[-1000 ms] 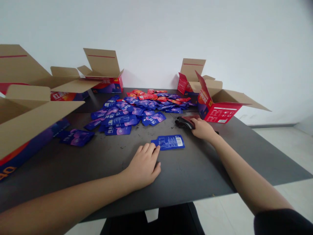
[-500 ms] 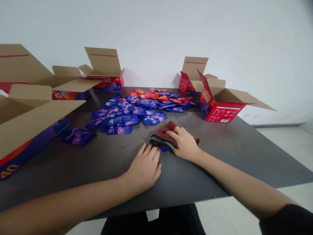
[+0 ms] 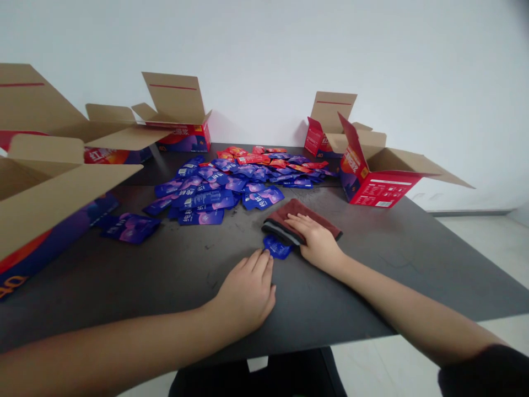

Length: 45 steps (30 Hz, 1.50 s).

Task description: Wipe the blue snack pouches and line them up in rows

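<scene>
Dark table [image 3: 355, 264], "40"-marked carton [image 3: 25, 259]

A dark red folded cloth [image 3: 303, 219] with a grey edge lies flat on the black table [image 3: 413, 264], just in front of the heap of blue sachets. A single blue sachet [image 3: 276, 247] lies flat, its right part tucked under the cloth's near edge.

Matt dark table [image 3: 372, 264]; soft red cloth [image 3: 303, 218]; glossy blue sachet [image 3: 276, 246]
</scene>
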Each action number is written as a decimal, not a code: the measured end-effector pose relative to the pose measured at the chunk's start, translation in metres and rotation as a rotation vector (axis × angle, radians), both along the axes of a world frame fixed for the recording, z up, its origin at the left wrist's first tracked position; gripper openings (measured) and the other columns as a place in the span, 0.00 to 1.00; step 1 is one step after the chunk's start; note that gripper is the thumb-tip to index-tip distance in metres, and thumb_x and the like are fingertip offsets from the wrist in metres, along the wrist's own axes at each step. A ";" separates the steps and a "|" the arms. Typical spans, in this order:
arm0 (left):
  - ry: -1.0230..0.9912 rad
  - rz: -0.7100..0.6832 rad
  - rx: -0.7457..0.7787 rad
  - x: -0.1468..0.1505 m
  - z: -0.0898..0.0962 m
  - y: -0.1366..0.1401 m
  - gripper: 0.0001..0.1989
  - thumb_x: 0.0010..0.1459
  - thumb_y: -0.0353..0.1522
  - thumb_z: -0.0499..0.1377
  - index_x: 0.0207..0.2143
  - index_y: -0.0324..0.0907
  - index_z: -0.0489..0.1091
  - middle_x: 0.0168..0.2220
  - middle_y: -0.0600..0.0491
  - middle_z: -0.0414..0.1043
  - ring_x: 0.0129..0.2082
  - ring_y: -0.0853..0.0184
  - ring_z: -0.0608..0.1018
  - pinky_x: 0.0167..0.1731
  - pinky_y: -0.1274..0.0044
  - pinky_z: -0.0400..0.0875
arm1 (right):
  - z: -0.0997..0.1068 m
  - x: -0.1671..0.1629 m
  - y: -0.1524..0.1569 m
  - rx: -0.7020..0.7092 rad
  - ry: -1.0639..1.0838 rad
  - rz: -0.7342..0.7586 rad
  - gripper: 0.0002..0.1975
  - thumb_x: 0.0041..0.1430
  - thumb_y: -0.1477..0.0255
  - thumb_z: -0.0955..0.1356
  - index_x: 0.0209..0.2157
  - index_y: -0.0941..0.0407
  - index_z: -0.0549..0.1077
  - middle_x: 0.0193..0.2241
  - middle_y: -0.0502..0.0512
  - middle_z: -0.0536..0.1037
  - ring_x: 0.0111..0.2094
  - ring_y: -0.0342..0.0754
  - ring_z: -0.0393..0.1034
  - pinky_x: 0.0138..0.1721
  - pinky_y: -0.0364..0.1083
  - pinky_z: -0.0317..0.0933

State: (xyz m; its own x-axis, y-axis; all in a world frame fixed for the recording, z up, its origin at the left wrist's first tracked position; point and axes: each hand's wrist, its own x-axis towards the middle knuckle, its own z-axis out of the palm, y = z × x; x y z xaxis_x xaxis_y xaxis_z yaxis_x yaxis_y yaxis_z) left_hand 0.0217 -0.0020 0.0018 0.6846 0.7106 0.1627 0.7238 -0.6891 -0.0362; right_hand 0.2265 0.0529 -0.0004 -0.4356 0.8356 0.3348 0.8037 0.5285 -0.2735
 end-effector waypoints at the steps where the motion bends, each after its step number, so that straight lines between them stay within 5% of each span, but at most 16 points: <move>1: -0.001 -0.004 0.008 0.000 0.000 0.000 0.24 0.61 0.35 0.49 0.55 0.28 0.65 0.55 0.35 0.65 0.55 0.51 0.67 0.50 0.65 0.65 | -0.001 0.001 0.000 0.005 0.013 -0.002 0.32 0.43 0.85 0.61 0.53 0.61 0.69 0.56 0.62 0.69 0.60 0.54 0.59 0.60 0.58 0.53; 6: 0.027 0.004 -0.012 0.000 0.002 0.000 0.18 0.60 0.34 0.50 0.42 0.33 0.74 0.42 0.40 0.74 0.44 0.54 0.74 0.43 0.66 0.69 | 0.000 -0.002 -0.006 -0.025 0.017 0.292 0.34 0.42 0.85 0.61 0.54 0.60 0.68 0.57 0.61 0.68 0.60 0.52 0.59 0.61 0.55 0.53; 11: 0.027 -0.010 0.088 0.000 0.002 -0.002 0.23 0.61 0.33 0.49 0.52 0.27 0.68 0.53 0.35 0.68 0.52 0.51 0.70 0.45 0.66 0.68 | 0.002 0.005 0.000 -0.003 0.089 0.012 0.31 0.42 0.87 0.59 0.50 0.60 0.70 0.53 0.64 0.72 0.57 0.53 0.63 0.59 0.57 0.57; 15: 0.047 0.001 0.021 0.001 0.002 -0.002 0.17 0.60 0.33 0.50 0.42 0.33 0.75 0.41 0.40 0.75 0.44 0.54 0.75 0.42 0.66 0.69 | 0.003 -0.002 -0.008 -0.062 0.079 0.276 0.30 0.42 0.86 0.60 0.50 0.59 0.70 0.55 0.62 0.70 0.58 0.51 0.61 0.61 0.54 0.54; 20: 0.034 -0.001 0.067 0.001 0.002 -0.002 0.22 0.61 0.34 0.49 0.52 0.28 0.67 0.55 0.36 0.66 0.52 0.50 0.69 0.46 0.65 0.66 | 0.004 -0.002 -0.007 -0.030 0.191 0.112 0.28 0.44 0.86 0.60 0.49 0.58 0.70 0.50 0.61 0.74 0.55 0.51 0.66 0.59 0.55 0.56; 25: 0.046 -0.015 -0.009 0.000 0.005 -0.001 0.18 0.61 0.34 0.50 0.46 0.33 0.72 0.43 0.41 0.74 0.46 0.54 0.72 0.47 0.64 0.65 | 0.010 -0.005 -0.015 -0.086 0.141 0.333 0.26 0.48 0.84 0.61 0.50 0.56 0.69 0.48 0.57 0.74 0.52 0.48 0.68 0.54 0.49 0.61; 33: 0.047 0.003 -0.041 0.000 0.007 0.000 0.23 0.62 0.35 0.47 0.54 0.31 0.66 0.53 0.39 0.68 0.53 0.51 0.67 0.48 0.64 0.63 | 0.015 0.002 -0.003 -0.043 0.009 0.122 0.34 0.46 0.71 0.70 0.57 0.58 0.63 0.50 0.62 0.66 0.49 0.55 0.66 0.49 0.52 0.64; 41: 0.041 0.008 -0.043 0.000 0.006 -0.001 0.23 0.62 0.35 0.48 0.55 0.32 0.65 0.54 0.39 0.67 0.52 0.51 0.67 0.47 0.64 0.63 | 0.015 0.002 -0.003 -0.027 -0.016 0.163 0.24 0.47 0.79 0.67 0.49 0.58 0.73 0.40 0.58 0.72 0.43 0.53 0.66 0.47 0.52 0.63; 45: 0.048 0.026 -0.079 0.000 0.007 -0.002 0.20 0.61 0.34 0.48 0.52 0.35 0.68 0.48 0.41 0.72 0.49 0.52 0.70 0.47 0.64 0.63 | 0.008 -0.004 -0.006 -0.024 0.083 0.205 0.20 0.48 0.80 0.67 0.45 0.55 0.75 0.50 0.61 0.68 0.53 0.55 0.61 0.54 0.56 0.57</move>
State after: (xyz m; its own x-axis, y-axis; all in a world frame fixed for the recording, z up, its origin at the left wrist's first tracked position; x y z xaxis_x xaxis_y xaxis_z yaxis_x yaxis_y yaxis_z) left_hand 0.0222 -0.0035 0.0085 0.6710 0.7378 0.0731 0.7405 -0.6718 -0.0172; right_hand 0.2227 0.0465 0.0080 -0.5692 0.7404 0.3575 0.6543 0.6712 -0.3484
